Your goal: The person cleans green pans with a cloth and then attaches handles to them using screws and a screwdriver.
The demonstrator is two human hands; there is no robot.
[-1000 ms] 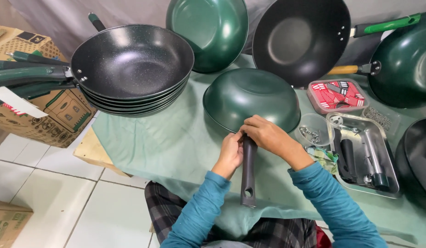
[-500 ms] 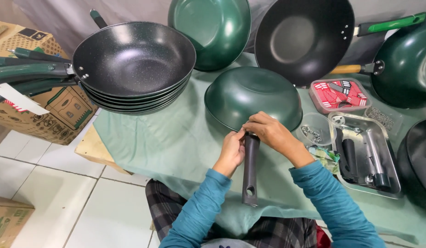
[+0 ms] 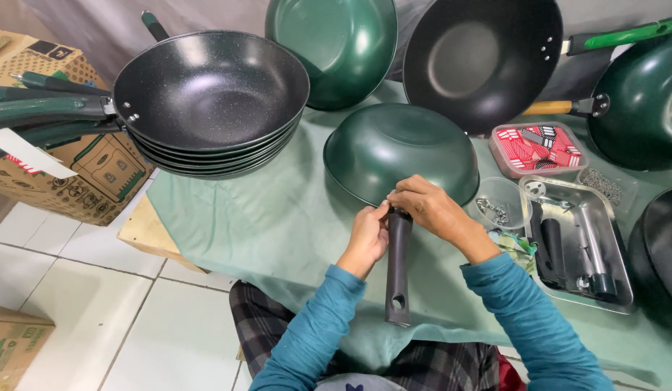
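A green wok (image 3: 401, 148) lies upside down on the green cloth (image 3: 263, 217) in front of me. A dark handle (image 3: 398, 264) points from its near rim toward me. My left hand (image 3: 368, 235) grips the top of the handle from the left. My right hand (image 3: 430, 206) rests over the joint where handle meets wok, fingers curled on it; what its fingertips pinch is hidden.
A stack of dark woks (image 3: 209, 101) sits at the left, with cardboard boxes (image 3: 68, 159) beyond. More woks (image 3: 484, 58) lean at the back. At the right stand a metal tray (image 3: 578, 242) with handles and tools, a small clear dish (image 3: 499, 203) and a red box (image 3: 537, 148).
The view has shifted slightly. Both hands stay at the handle joint with only small finger movements.
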